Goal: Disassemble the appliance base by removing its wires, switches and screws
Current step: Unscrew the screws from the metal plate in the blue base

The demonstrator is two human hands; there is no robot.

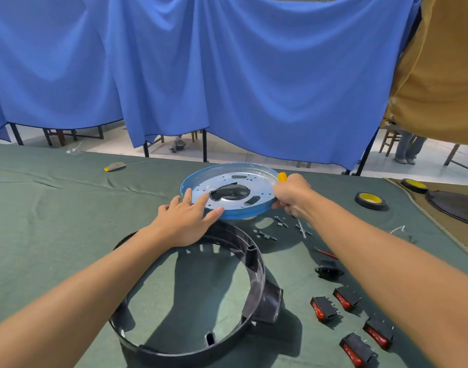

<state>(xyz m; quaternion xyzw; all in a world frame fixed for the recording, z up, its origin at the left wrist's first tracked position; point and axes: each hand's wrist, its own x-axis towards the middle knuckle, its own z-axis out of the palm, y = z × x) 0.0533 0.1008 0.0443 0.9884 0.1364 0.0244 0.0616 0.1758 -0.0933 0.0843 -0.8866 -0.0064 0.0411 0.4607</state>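
Blue metal plate sits centre frame on the counter, near edge just beyond the black ring. It seems slightly raised at the near right; whether it is lifted or resting I cannot tell.

Left hand: fingers straight and spread, laid flat on the plate's near-left rim, gripping nothing. Judged to be pinning the plate so it does not turn or slide. Forearm runs in from lower left, crossing over the ring's far edge.

Right hand: closed in a fist round the screwdriver, yellow handle end poking out above the knuckles. The fist is against the plate's right rim; the thumb looks to be touching the rim, not certain. Tip not visible, so I cannot say what it bears on. Wrist bent down, forearm in from lower right.

Ring: lower centre, open and hollow, nothing mounted in it.

Removed parts are laid out right of the ring, apart from the work:
- screws just below the plate
- red wire
- black socket
- four red switches, lower right

Judgement: late stage, with the plate the last piece in hand.

Tape roll at right. Blue curtain behind.
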